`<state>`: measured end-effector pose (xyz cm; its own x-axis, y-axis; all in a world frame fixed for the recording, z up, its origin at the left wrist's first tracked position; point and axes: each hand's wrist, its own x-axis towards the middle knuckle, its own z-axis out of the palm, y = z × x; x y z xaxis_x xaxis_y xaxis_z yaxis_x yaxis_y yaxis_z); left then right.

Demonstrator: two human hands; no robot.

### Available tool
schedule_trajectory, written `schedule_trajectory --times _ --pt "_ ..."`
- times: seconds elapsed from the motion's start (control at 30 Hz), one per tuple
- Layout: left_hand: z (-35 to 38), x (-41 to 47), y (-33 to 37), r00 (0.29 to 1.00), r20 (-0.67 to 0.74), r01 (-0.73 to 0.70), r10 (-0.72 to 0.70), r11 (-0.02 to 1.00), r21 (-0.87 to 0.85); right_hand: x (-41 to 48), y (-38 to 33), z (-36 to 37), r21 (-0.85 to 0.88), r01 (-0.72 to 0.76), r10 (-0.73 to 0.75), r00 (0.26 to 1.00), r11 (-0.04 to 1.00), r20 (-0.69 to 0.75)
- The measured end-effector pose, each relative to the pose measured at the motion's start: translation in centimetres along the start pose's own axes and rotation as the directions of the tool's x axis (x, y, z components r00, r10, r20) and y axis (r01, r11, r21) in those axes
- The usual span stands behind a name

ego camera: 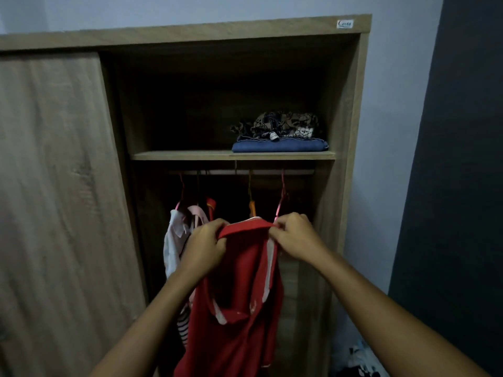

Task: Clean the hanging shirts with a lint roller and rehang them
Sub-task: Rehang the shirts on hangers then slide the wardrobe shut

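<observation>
Red shirt with white stripes; blue folded cloth under a dark, perhaps floral, patterned bundle.

A home bedroom: wooden wardrobe holding hung clothes.

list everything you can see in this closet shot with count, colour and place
wooden wardrobe: one, light brown, fills the view, sliding door covering its left half
folded blue cloth: one, on the shelf, right side
patterned brown and black cloth: one, on top of the blue cloth
red shirt with white trim: one, held up below the rail
pink hanger: one, on the rail at the red shirt's right shoulder
orange hanger: one, on the rail, centre
white and pink garments: a few, hanging left
left hand: grip on the shirt's collar
right hand: grip on the collar by the pink hanger
</observation>
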<state>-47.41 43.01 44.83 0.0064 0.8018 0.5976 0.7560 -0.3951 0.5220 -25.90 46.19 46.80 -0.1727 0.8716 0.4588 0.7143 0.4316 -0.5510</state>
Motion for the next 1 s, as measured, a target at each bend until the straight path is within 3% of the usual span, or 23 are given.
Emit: schedule_trajectory --times 0.1,0.2,0.37,0.47,0.57,0.63,0.73,0.83,1.0 --pt "0.1 -0.2 -3.8 0.973 0.027 0.229 -0.228 0.971 -0.068 0.9 0.5 -0.3 0.037 -0.057 0.059 0.996 0.998 -0.069" --pt "-0.1 0.5 -5.6 0.933 0.115 0.358 -0.340 0.904 -0.234 1.8 1.3 0.3 0.106 -0.126 0.127 0.992 0.986 -0.002" --pt "-0.7 2.9 -3.5 0.952 0.056 0.290 -0.300 0.833 -0.471 3.7 2.1 2.3 0.095 -0.243 0.239 0.970 0.965 0.045" --pt "-1.3 6.2 -3.9 0.940 0.282 0.315 -0.193 0.810 -0.494 5.5 2.4 2.9 0.172 -0.315 0.300 0.948 0.933 0.107" --pt "-1.7 8.6 -4.2 0.930 0.341 0.296 -0.136 0.827 -0.478 7.6 2.9 3.2 0.403 -0.415 0.405 0.907 0.816 0.114" --pt "-1.4 9.8 -4.5 0.952 0.289 0.231 -0.102 0.858 -0.458 9.3 3.9 3.8 0.506 -0.429 0.495 0.869 0.748 0.006" --pt "-0.8 11.5 -4.8 0.982 0.188 0.095 -0.025 0.924 -0.370 11.9 5.6 5.2 0.430 -0.427 0.533 0.831 0.795 -0.159" --pt "-0.4 12.7 -5.3 0.994 0.103 0.014 0.017 0.957 -0.289 14.1 6.4 6.6 0.346 -0.468 0.545 0.821 0.813 -0.169" --pt "-0.7 14.5 -7.3 0.999 0.041 0.015 -0.003 0.955 -0.297 17.2 7.7 8.7 0.319 -0.598 0.651 0.753 0.735 -0.090"
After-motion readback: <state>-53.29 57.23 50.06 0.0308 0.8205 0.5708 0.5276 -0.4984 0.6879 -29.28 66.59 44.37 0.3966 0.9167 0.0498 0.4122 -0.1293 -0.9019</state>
